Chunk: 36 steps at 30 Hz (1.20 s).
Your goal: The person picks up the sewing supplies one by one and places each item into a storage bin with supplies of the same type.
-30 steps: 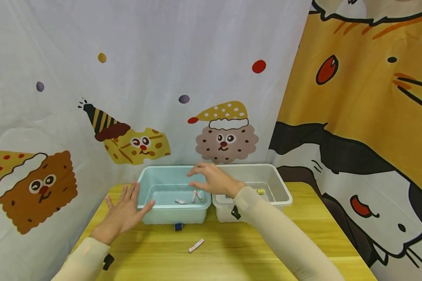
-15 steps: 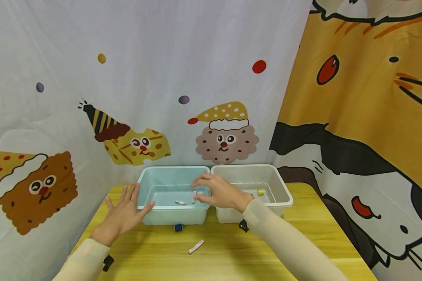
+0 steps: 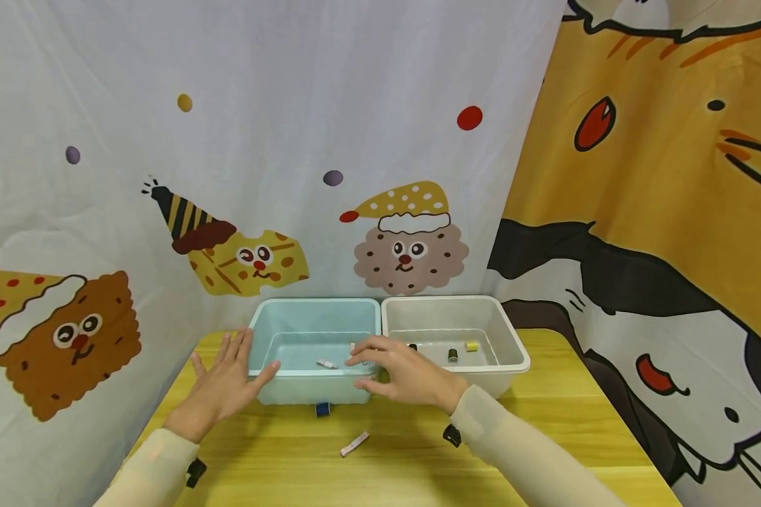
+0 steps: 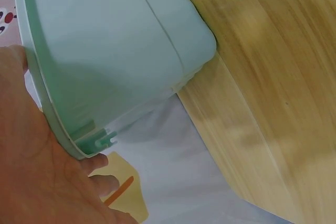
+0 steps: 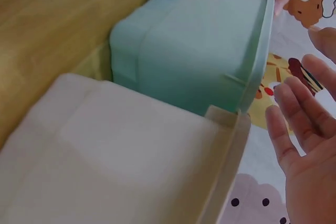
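My left hand (image 3: 220, 386) rests at the left rim of the light teal bin (image 3: 317, 389), fingers extended; the left wrist view shows the palm against the rim (image 4: 50, 111). My right hand (image 3: 406, 370) hovers over the front right corner of that bin, near the white bin (image 3: 504, 380). Its fingers are loosely bent and hold nothing in the right wrist view. Inside the teal bin lies a small whitish strip (image 3: 326, 364); another is partly hidden by my right hand. A yellow spool (image 3: 471, 346) and a dark green spool (image 3: 453, 355) lie in the white bin.
A blue thread spool (image 3: 323, 409) sits on the wooden table (image 3: 279, 458) just before the teal bin. Nearer lies a pinkish-white strip (image 3: 354, 444). Behind both bins hangs a printed curtain (image 3: 279, 127).
My right hand has moved right and toward the front, from over the teal bin's interior to its front right corner. The dark spools in the white bin now show. My left hand stays put.
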Each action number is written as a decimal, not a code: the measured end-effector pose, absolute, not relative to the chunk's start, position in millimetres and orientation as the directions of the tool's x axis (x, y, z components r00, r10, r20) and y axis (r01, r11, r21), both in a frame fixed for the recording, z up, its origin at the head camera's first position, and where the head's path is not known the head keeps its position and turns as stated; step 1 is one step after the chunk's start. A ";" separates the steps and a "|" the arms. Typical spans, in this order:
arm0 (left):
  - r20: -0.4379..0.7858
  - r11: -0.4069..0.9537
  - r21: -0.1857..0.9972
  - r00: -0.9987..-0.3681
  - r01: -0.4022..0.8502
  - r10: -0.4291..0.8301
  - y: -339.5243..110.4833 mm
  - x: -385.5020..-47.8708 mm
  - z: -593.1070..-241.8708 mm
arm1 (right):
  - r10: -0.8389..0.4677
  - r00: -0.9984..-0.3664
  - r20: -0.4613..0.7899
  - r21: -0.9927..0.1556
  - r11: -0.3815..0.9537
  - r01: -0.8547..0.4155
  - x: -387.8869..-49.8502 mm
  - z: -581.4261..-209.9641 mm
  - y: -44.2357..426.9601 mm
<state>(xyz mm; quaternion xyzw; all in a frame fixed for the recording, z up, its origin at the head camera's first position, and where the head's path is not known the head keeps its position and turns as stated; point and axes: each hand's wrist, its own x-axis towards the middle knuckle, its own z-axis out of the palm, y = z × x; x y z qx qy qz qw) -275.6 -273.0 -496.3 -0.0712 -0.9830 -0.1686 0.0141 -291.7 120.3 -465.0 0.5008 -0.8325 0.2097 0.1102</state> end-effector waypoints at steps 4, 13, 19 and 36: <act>0.053 0.933 0.329 -0.989 0.145 0.135 -273.2 -276.1 -496.7 | -0.794 -0.433 0.428 -0.208 0.380 -0.901 -284.7 -472.9 122.9; 0.051 0.933 0.328 -0.989 0.146 0.137 -274.1 -275.2 -496.7 | -0.822 -0.395 0.410 -0.242 0.319 -0.916 -272.0 -495.4 126.0; 0.043 0.934 0.326 -0.990 0.143 0.136 -273.6 -276.1 -496.7 | -0.834 -0.443 0.329 -0.292 0.357 -0.887 -267.5 -510.5 126.8; 0.037 0.935 0.328 -0.991 0.135 0.130 -272.2 -275.2 -496.7 | -0.846 -0.530 0.059 -0.414 0.463 -0.784 -270.9 -552.9 121.0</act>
